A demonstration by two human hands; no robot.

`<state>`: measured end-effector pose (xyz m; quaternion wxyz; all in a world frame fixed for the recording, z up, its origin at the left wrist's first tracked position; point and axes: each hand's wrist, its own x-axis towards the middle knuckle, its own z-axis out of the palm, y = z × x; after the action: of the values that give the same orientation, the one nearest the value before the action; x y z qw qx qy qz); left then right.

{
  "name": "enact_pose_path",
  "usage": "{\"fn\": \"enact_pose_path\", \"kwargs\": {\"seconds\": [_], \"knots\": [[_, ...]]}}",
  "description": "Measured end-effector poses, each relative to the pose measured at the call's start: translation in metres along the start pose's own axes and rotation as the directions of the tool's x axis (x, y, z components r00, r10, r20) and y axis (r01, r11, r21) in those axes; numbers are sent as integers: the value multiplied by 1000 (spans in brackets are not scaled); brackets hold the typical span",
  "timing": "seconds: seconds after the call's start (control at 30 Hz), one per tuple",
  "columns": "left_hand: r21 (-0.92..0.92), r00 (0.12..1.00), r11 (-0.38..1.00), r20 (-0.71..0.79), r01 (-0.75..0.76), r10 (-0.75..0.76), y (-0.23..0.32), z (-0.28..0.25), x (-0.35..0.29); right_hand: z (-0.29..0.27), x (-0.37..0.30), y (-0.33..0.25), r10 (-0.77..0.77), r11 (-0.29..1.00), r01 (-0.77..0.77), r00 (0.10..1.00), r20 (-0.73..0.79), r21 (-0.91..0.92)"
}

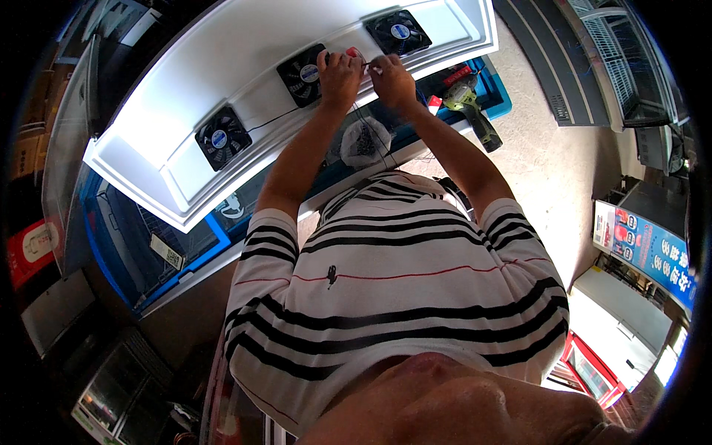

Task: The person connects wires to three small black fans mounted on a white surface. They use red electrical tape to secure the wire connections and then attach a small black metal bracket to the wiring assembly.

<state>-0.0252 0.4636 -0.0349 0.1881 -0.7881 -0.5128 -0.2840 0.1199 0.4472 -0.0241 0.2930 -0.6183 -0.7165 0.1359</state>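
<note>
Three black cooling fans with blue-and-white hubs sit in a row on a long white panel: the left fan [223, 138], the middle fan [305, 75] and the right fan [399, 32]. My left hand [340, 80] is closed beside the middle fan, its fingers bent around a thin dark wire [366, 64]. Just to its right, my right hand [394, 80] pinches the same wire. A small red item [354, 52] shows behind my left fingers, partly hidden. Another dark wire [273, 119] runs from the left fan toward the middle one.
Below the panel is a blue-edged cabinet [222, 237] with a clear plastic bag [366, 141] on it. A green-and-black cordless drill [467, 107] lies at its right end. Thin wires hang near my waist. Grey panels [552, 63] and wire racking [612, 59] stand at right.
</note>
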Motion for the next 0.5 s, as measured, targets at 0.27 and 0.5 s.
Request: {"fn": "enact_pose_path", "kwargs": {"seconds": [0.27, 0.5], "knots": [[-118, 995, 992, 94, 43, -32, 2, -3, -2, 29, -17, 16, -15, 979, 32, 996, 83, -199], [-279, 992, 955, 94, 105, -82, -1, 15, -10, 42, -6, 18, -16, 986, -3, 993, -113, -168]]}}
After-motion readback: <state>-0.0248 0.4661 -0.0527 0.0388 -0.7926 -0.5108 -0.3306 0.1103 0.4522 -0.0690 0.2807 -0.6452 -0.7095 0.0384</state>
